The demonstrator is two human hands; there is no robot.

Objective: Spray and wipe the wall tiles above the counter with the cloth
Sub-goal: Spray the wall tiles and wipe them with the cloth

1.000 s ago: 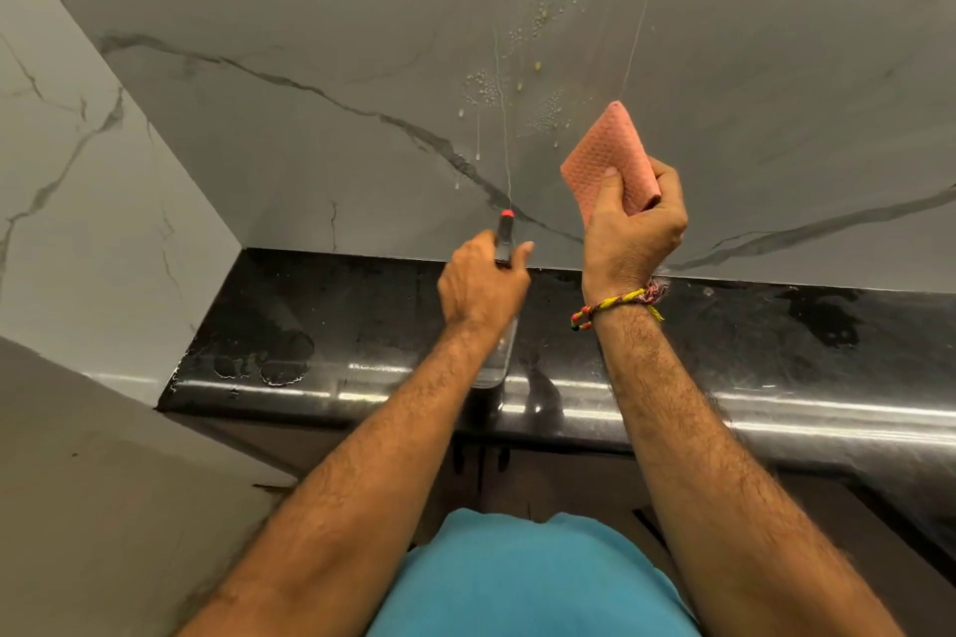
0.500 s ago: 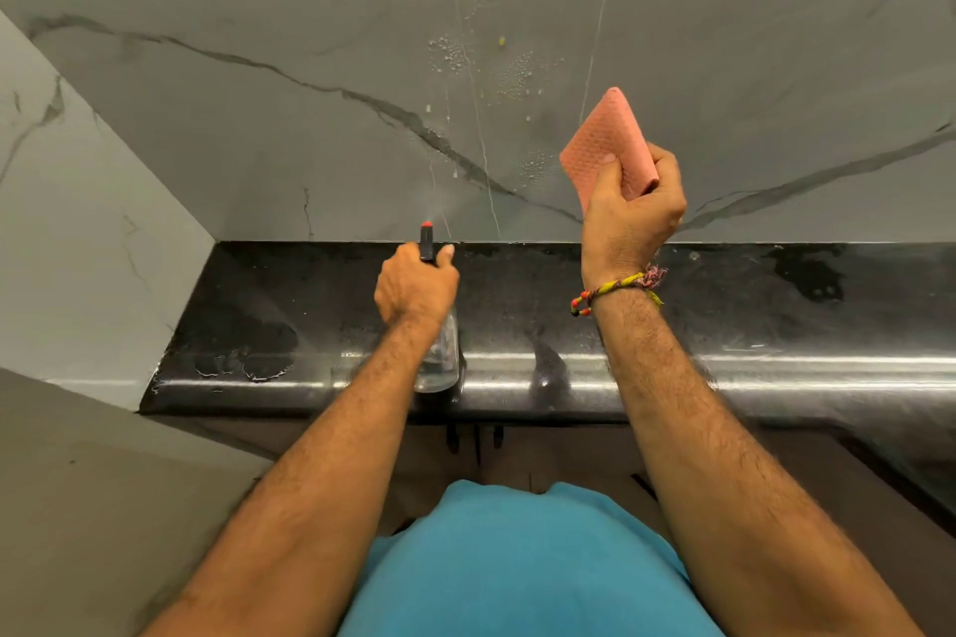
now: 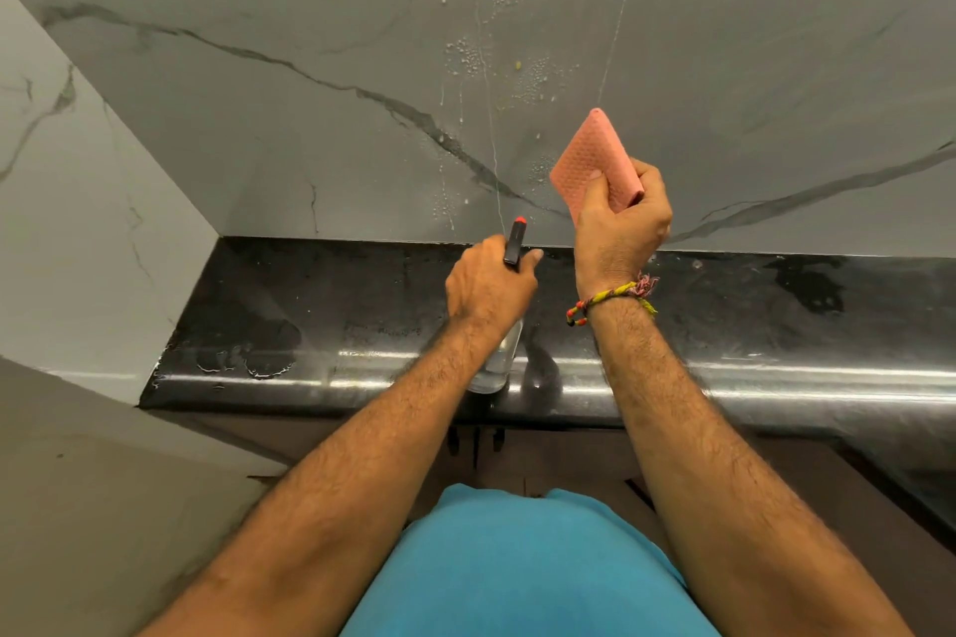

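We see the left hand [image 3: 489, 282] wrapped around a clear spray bottle [image 3: 494, 367], with the fingers closed on its neck and the black head with a red tip pointing at the wall tiles [image 3: 310, 129]. The bottom of the bottle is at the front edge of the black tabletop [image 3: 776, 326]; we cannot tell if it touches the tabletop. The right hand [image 3: 618, 222] is at 3 o'clock from the left one and a little higher. Its fingers and thumb pinch a folded pink cloth [image 3: 589, 158], which stands up from the hand toward 12 o'clock, in front of the tiles. We cannot tell if the cloth touches them. On the tiles, at 12 o'clock from the bottle, there are many small drops and thin lines of liquid running down. The tabletop has wet patches at about 9 o'clock from the bottle. A coloured thread bracelet [image 3: 610, 297] is on the right wrist.
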